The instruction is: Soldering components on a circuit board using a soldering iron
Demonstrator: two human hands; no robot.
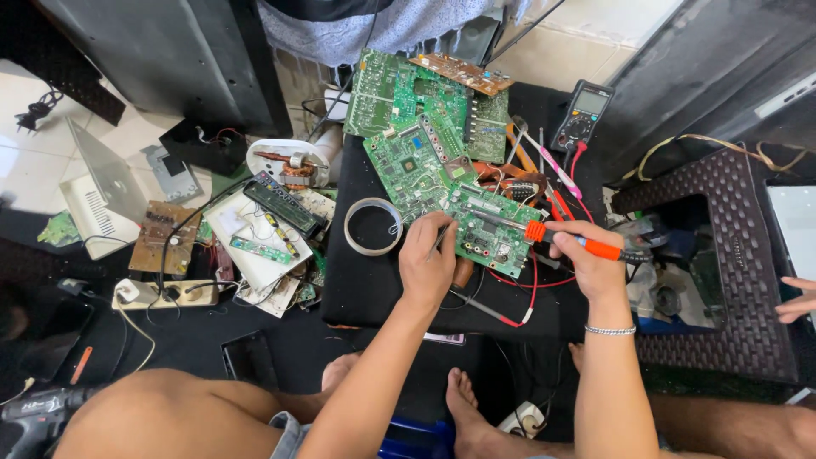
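Observation:
My right hand [589,259] grips an orange-handled soldering iron [561,237] whose metal tip reaches left over a green circuit board [425,174]. My left hand [427,259] rests on the near edge of that board, fingers pinched around a thin dark wire or strand of solder [442,240]. The board lies on a black mat [361,280] on the floor. A second green board [399,93] lies beyond it, and a brown one [463,74] at the far end.
A tape roll [372,226] sits left of my hand. A multimeter [581,115] with red and black probe leads [501,310] lies at the back right. Loose boards, a power strip [161,295] and parts clutter the left. Another person's fingers [797,299] show at the right edge by a dark woven stool [739,263].

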